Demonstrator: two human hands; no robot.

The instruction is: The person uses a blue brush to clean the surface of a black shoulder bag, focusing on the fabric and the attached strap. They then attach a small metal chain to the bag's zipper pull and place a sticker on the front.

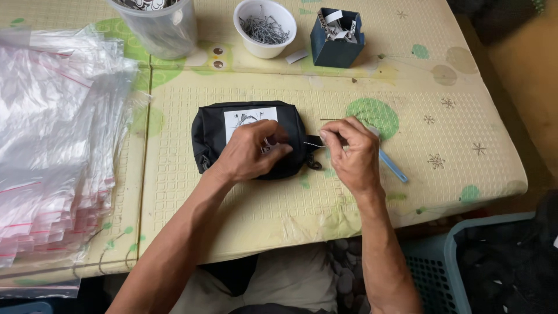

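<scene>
Here the left hand (250, 152) lies curled on top of a black pouch (212, 131), fingertips pressing its white label (244, 119), closed on the fabric near the pouch's right end. Just beside it, the right hand (351, 152) pinches a thin metal pin (313, 145) between thumb and forefinger, the pin pointing leftward at the pouch's end loop, its long axis running across the bench (256, 197). Under that hand a light blue tool (394, 167) angles away. Beyond the hands stand a white bowl (264, 49) of pins, a blue box (336, 46) and a clear tub (163, 32); left of the left hand lie stacked plastic bags (52, 145). A blue crate (442, 256) sits below the right hand, off the bench.
</scene>
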